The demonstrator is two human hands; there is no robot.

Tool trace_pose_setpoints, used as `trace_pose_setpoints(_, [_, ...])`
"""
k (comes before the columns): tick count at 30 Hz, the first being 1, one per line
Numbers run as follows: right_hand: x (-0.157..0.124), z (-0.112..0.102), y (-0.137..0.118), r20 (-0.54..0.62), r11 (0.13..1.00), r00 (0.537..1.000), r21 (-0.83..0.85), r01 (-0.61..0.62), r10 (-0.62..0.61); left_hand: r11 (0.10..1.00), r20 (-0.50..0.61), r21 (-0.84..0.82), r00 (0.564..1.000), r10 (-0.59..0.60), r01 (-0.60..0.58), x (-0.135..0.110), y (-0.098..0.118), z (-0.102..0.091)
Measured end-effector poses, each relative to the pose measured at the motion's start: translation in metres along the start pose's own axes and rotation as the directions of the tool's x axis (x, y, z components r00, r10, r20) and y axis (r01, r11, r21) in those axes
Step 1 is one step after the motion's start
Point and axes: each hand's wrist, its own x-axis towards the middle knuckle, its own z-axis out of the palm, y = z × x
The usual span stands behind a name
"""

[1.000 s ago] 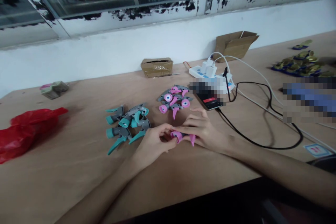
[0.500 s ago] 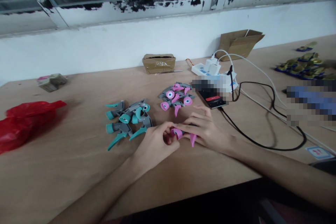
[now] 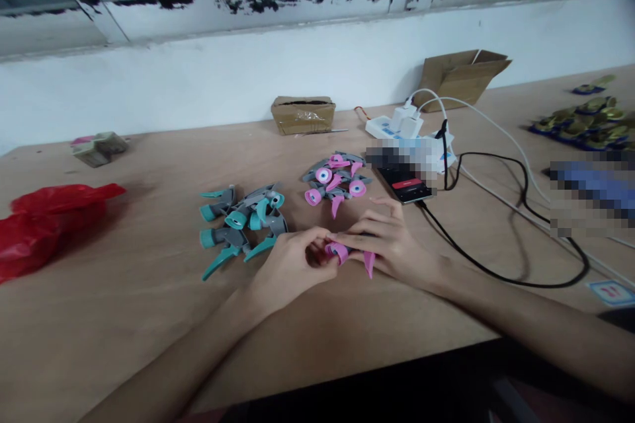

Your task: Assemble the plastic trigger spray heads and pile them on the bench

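Note:
Between my hands, close above the table, is a pink and grey trigger sprayer head [image 3: 339, 251]. My right hand [image 3: 397, 248] is closed around its grey body, and the pink trigger sticks out below the fingers. My left hand [image 3: 292, 261] has thumb and fingertips closed at the pink collar; the exact contact is partly hidden. Beyond my hands lies a cluster of pink and grey sprayer heads [image 3: 333, 180]. Left of it, next to my left hand, several teal and grey sprayer heads [image 3: 237, 219] lie in a loose pile.
A phone [image 3: 404, 180] with a black cable lies right of the pink cluster, near a white power strip [image 3: 381, 127]. Cardboard boxes [image 3: 303, 116] stand by the wall. A red plastic bag [image 3: 49, 221] is at left, gold and blue parts [image 3: 580, 124] at far right.
The view has shifted slightly. Both hands keep hold of the pink sprayer head in nearly the same place, with only a small change in the left fingers' position.

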Motion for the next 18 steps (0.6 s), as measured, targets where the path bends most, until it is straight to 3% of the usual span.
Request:
trace_pose_setpoints(9, [0.0,0.001,-0.004,-0.006,0.999,1.0,-0.035,0.006,-0.006,0.99,-0.09,0.139,0.995,0.03,-0.018,-0.006,0.002,0.005])
trace_pose_setpoints(15, [0.003,-0.005,-0.006,-0.01,0.997,0.997,0.008,-0.076,0.076,0.998,-0.068,-0.059,0.997,0.029,-0.033,-0.006,0.002,0.004])
trace_pose_setpoints(18, [0.008,-0.009,-0.01,-0.094,0.987,0.983,0.048,-0.154,0.158,0.979,-0.219,-0.195,0.976,0.01,-0.054,-0.008,0.005,0.005])
